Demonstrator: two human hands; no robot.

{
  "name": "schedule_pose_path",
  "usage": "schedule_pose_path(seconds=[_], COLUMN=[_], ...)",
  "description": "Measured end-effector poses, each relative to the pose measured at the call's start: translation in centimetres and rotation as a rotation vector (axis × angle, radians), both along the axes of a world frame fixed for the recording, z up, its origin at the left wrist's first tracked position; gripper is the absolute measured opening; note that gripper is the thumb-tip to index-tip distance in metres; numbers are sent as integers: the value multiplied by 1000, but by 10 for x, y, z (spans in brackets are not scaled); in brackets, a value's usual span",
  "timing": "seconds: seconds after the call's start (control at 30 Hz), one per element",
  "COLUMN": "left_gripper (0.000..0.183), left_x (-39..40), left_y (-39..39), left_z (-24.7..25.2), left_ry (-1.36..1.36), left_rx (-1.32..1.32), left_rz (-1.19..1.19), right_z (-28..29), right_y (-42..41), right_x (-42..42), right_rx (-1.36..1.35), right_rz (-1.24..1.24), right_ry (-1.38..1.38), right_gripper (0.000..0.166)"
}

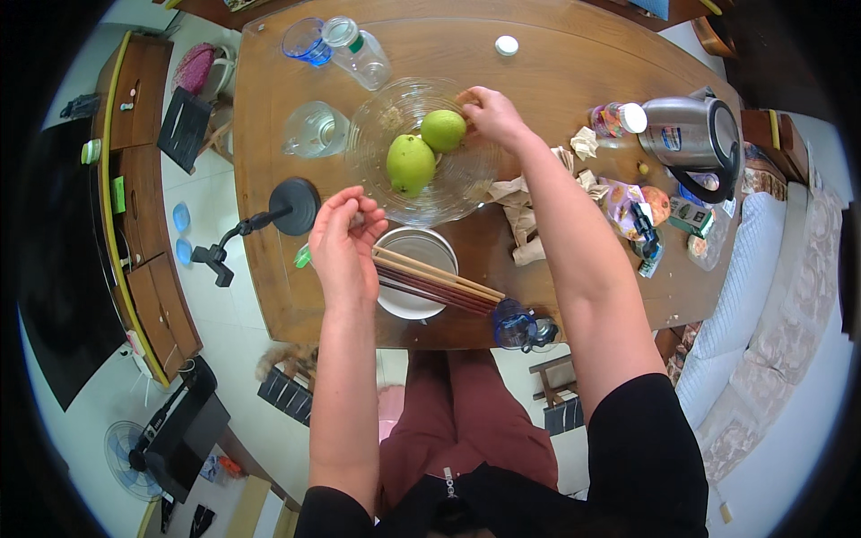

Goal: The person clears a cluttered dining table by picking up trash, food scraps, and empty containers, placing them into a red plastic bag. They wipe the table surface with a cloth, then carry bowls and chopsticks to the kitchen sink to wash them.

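Note:
Two green fruits, one smaller and round (443,131) and one larger (411,165), lie in a ribbed clear glass bowl (464,191). My right hand (490,116) is at the bowl's far right rim, its fingertips beside the round fruit; whether they touch the rim I cannot tell. Palm up with fingers curled, my left hand (348,235) hangs near the bowl's lower left side and holds nothing that shows. Just below the bowl is a white round dish (410,306), with several chopsticks (444,282) lying across it, their ends at a blue glass (514,324).
A glass pitcher (316,129), a clear jar (363,60) and a blue cup (306,42) stand to the left. A black stand (294,206) is near the left edge. Crumpled paper (525,215), a candy jar (619,120) and a steel kettle (679,131) are on the right.

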State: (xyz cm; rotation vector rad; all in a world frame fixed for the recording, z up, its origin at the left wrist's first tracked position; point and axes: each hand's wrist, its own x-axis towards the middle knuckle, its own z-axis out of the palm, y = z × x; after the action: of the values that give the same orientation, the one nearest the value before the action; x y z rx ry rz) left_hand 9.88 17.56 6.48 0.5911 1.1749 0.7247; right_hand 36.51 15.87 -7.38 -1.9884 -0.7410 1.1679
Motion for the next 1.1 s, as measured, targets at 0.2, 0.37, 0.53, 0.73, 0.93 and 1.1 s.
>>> schedule_pose_path(seconds=[0.2,0.37,0.53,0.73,0.93,1.1], left_gripper=[17,28,50,36,15,15], left_x=[-1,18,71,94,51,10], left_y=[15,39,74,85,37,-24], left_z=[-50,-122,-148,-150,-98,-30], left_ry=[251,520,748,931,821,673], left_rx=[146,474,998,944,879,754], left_rz=[-83,-419,-698,-1102,-523,-476], right_z=[6,9,8,12,10,13], right_y=[-40,-72,-96,-98,-72,-45], right_x=[30,68,80,78,63,35], right_rx=[-9,-34,-5,8,11,12], right_rz=[-169,-299,-374,-434,-414,-433], right_ry=[219,209,274,318,310,360], right_gripper=[25,22,23,23,23,22])
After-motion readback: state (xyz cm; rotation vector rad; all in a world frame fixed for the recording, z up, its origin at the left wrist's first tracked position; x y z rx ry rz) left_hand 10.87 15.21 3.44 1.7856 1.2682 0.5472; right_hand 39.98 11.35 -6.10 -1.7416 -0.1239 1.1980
